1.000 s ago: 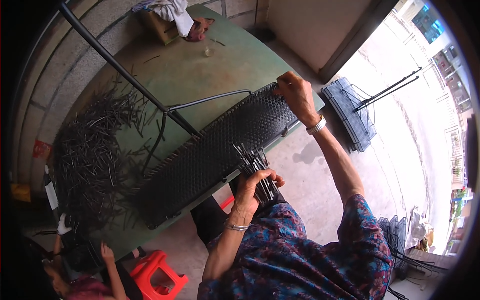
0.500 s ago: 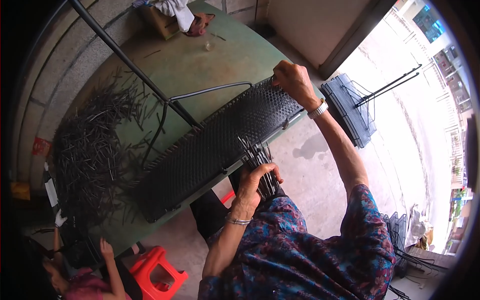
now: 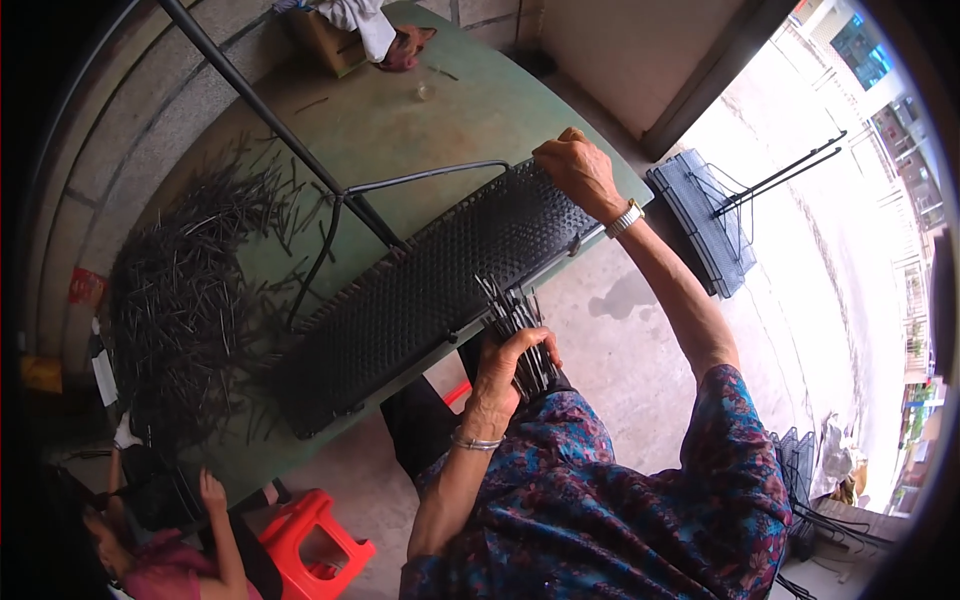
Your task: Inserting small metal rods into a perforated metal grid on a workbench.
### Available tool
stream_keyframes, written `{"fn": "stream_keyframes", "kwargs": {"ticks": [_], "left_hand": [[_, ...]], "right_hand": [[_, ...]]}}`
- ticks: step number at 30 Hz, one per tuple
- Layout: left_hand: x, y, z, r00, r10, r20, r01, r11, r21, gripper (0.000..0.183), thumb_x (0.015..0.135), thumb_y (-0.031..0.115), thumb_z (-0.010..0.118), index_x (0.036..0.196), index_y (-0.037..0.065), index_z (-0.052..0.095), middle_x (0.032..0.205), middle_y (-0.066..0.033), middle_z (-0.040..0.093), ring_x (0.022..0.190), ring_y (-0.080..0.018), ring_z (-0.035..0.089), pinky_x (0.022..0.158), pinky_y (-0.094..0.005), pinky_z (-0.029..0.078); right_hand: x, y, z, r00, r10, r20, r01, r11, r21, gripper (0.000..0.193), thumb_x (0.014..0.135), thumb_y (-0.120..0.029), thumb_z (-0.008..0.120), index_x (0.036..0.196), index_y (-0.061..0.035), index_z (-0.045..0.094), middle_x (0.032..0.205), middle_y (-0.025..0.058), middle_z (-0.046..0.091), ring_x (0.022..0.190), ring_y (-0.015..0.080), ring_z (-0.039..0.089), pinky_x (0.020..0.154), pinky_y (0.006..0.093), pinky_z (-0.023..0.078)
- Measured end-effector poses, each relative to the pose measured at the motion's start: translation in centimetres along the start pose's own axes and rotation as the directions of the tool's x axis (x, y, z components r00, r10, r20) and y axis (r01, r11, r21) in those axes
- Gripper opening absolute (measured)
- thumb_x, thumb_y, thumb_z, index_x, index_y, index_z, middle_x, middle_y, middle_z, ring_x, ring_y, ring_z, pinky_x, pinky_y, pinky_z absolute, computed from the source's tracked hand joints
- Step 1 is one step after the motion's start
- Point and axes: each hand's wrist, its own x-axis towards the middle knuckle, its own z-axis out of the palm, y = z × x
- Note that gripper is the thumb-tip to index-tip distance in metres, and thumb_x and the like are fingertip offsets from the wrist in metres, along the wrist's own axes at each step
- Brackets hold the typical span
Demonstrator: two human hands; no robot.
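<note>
My left hand [image 3: 505, 375] is closed round a bundle of thin dark strips [image 3: 520, 330], held upright-tilted near my lap by the table's front edge. Before me lies a long black panel [image 3: 430, 300] with a honeycomb-like perforated face, slanting from lower left to upper right. A row of short strip ends sticks out along its far edge. At that edge's right end, my right hand [image 3: 582, 175] has its fingers pinched together. What those fingertips grip is hidden from me. A bent black metal frame with a long pole [image 3: 290, 140] joins the panel.
Loose dark strips [image 3: 185, 300] are heaped on the green table [image 3: 470, 100] at left. A cardboard box [image 3: 340, 50] with cloths stands at the back. Beyond the right edge is another panel [image 3: 705, 220] with rods. At lower left, a co-worker's hand [image 3: 213, 495] appears near a red stool [image 3: 315, 545].
My right hand has shifted slightly left along the panel's far edge, its fingers still pinched. The left hand keeps its bundle in place. The whole view has moved a little.
</note>
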Motion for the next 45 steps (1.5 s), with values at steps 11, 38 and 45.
{"fn": "stream_keyframes", "kwargs": {"ticks": [11, 38, 45], "left_hand": [[0.1, 0.7, -0.4, 0.998, 0.056, -0.026, -0.056, 0.998, 0.015, 0.022, 0.082, 0.016, 0.064, 0.092, -0.002, 0.057, 0.068, -0.0115, 0.061, 0.064, -0.0212, 0.061, 0.064, -0.0349, 0.054], [0.2, 2.2, 0.3, 0.990, 0.128, 0.059, -0.129, 0.992, 0.011, 0.034, 0.077, 0.014, 0.066, 0.104, -0.001, 0.052, 0.070, -0.0115, 0.058, 0.062, -0.0214, 0.059, 0.062, -0.0359, 0.052], [0.4, 2.2, 0.5, 0.991, 0.058, 0.119, -0.057, 0.998, -0.014, 0.028, 0.076, 0.015, 0.067, 0.097, 0.000, 0.056, 0.067, -0.0085, 0.060, 0.060, -0.0178, 0.060, 0.058, -0.0296, 0.050]], "right_hand": [[-0.8, 3.9, -0.5, 0.942, 0.185, -0.279, -0.085, 0.938, 0.336, 0.032, 0.097, -0.030, 0.054, 0.110, -0.0060, 0.069, 0.096, 0.0201, 0.064, 0.089, 0.0353, 0.061, 0.080, 0.0421, 0.047], [-7.7, -4.1, -3.5, 0.982, 0.127, 0.143, -0.191, 0.704, 0.684, 0.044, 0.097, -0.039, 0.059, 0.114, 0.0008, 0.066, 0.087, 0.0068, 0.062, 0.080, 0.0144, 0.056, 0.076, 0.0308, 0.047], [-9.9, -8.7, -7.0, 0.779, 0.032, 0.627, -0.585, 0.400, 0.706, 0.033, 0.090, -0.028, 0.069, 0.105, 0.0019, 0.067, 0.089, 0.0033, 0.065, 0.075, 0.0110, 0.059, 0.069, 0.0258, 0.051]]}}
